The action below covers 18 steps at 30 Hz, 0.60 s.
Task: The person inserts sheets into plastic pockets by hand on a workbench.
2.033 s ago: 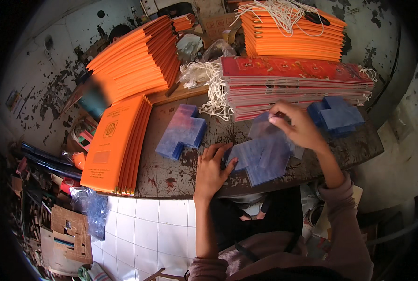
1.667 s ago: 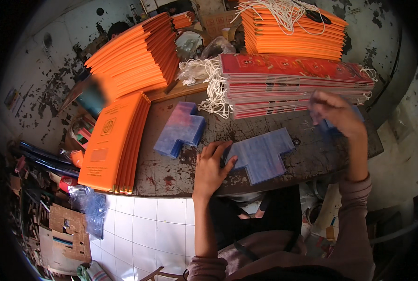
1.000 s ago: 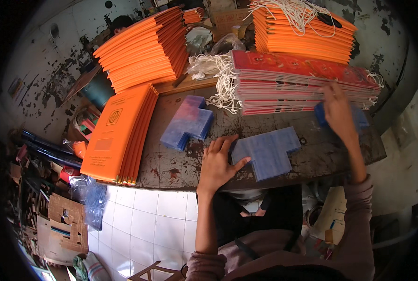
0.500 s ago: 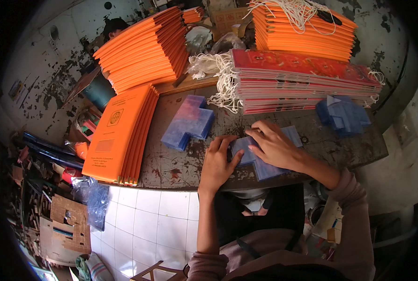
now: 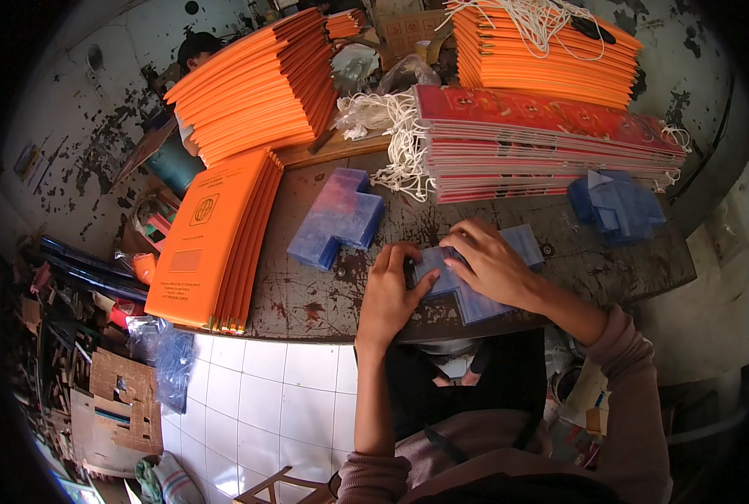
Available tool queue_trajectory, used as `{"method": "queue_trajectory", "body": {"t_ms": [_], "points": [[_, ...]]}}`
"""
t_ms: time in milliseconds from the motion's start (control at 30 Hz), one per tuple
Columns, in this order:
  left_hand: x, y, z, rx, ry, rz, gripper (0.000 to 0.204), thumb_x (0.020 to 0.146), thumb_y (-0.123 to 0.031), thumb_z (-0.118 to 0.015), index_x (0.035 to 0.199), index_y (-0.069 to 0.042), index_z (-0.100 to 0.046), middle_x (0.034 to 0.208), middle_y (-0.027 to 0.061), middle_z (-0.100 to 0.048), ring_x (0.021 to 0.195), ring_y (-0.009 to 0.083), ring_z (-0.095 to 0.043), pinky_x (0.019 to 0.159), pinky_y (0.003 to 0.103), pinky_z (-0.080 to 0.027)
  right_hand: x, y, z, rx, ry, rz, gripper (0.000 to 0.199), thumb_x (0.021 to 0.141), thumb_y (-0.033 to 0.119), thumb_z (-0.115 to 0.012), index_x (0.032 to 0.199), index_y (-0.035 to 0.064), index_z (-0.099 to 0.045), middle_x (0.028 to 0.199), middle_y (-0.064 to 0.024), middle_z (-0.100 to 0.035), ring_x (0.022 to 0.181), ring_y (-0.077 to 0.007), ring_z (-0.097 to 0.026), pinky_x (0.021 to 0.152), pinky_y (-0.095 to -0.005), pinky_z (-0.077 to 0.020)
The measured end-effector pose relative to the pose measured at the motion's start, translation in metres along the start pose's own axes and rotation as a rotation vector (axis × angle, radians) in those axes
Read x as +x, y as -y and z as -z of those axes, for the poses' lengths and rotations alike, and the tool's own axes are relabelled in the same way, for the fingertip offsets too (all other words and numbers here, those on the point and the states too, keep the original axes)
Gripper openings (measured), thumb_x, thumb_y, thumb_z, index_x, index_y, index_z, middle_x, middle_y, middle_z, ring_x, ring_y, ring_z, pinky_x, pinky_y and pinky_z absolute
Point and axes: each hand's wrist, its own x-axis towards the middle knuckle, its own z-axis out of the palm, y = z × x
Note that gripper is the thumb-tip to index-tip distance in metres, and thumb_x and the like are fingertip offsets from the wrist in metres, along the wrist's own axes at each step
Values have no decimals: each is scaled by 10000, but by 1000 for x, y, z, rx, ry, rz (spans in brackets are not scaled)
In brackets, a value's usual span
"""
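Note:
Blue translucent plastic pieces (image 5: 479, 307) lie flat near the table's front edge, partly covered by both hands. My left hand (image 5: 391, 290) is at their left end, fingers curled round the edge and thumb resting on top. Over their upper middle, my right hand (image 5: 494, 267) bends its fingers, with thumb and index finger drawn close together at the plastic. The fingertips hide exactly what they pinch. A stepped stack of similar blue plastic pieces (image 5: 334, 220) lies left of my hands. Another blue pile (image 5: 616, 208) sits at the right, less evenly stacked.
Orange folders (image 5: 208, 244) stand at the table's left edge, with a tall orange stack (image 5: 257, 92) behind. Red printed bundles (image 5: 551, 155) with white cords (image 5: 404, 143) lie at the back, before another orange stack (image 5: 542, 67). A person (image 5: 196, 52) is partly visible behind the left stack.
The right hand's fingers have curled in closer together on the plastic. My left hand stays almost where it was. The person at the back left has come further into view.

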Motion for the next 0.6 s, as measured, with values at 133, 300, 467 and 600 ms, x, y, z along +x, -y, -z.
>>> {"method": "queue_trajectory", "body": {"t_ms": [133,300,467,600], "points": [[0,-2,0,-6,8,25,321,766,-169,-744,942,-12,-526,1017,160,-587,932,370,-589,805,424,-477,-1,-1,-1,5,-14,4,234,831,119,-644,1027,14,-573,1001,-106,-516,972,-280,-524,855,-405,-441],[0,-1,0,12,-1,-9,292,768,-165,-739,877,-8,-518,1062,177,-590,970,382,-584,824,433,-473,-1,0,0,-1,-21,8,235,832,118,-643,1028,9,-574,1000,-110,-517,973,-281,-525,857,-400,-444],[0,-2,0,-1,19,20,279,776,-169,-731,829,-3,-514,1086,183,-589,991,382,-579,834,436,-470,-1,-1,-1,-8,-21,9,231,834,118,-640,1025,8,-570,996,-111,-516,971,-281,-525,856,-401,-444],[-1,2,0,47,-12,-41,283,777,-172,-740,890,-5,-542,1091,151,-604,934,355,-608,774,405,-482,-1,-1,-1,-7,-17,20,215,835,119,-637,1009,14,-567,990,-109,-515,969,-280,-524,854,-405,-442]]}}
